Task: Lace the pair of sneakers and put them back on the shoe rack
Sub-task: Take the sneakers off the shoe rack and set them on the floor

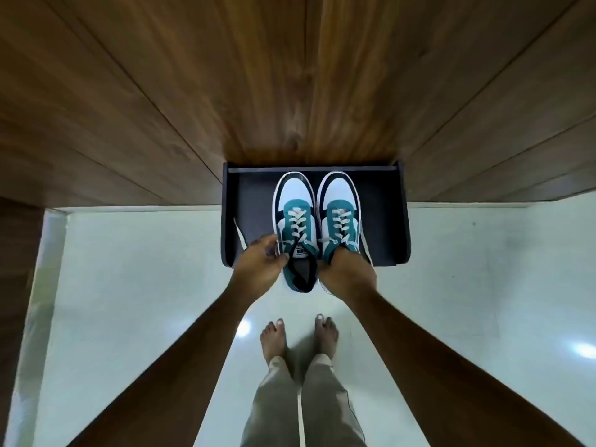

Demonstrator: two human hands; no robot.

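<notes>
Two teal, white and navy sneakers with white laces stand side by side, toes away from me, on the top of a dark shoe rack. The left sneaker has its heel past the rack's front edge. My left hand is shut on its left side near the collar, with a lace end by the fingers. My right hand is shut on the heel of the right sneaker and covers it. A loose lace end trails left across the rack.
The rack stands against a brown wood-panelled wall. Glossy white floor tiles lie around it. My bare feet are just in front of the rack. A dark wooden edge runs along the left.
</notes>
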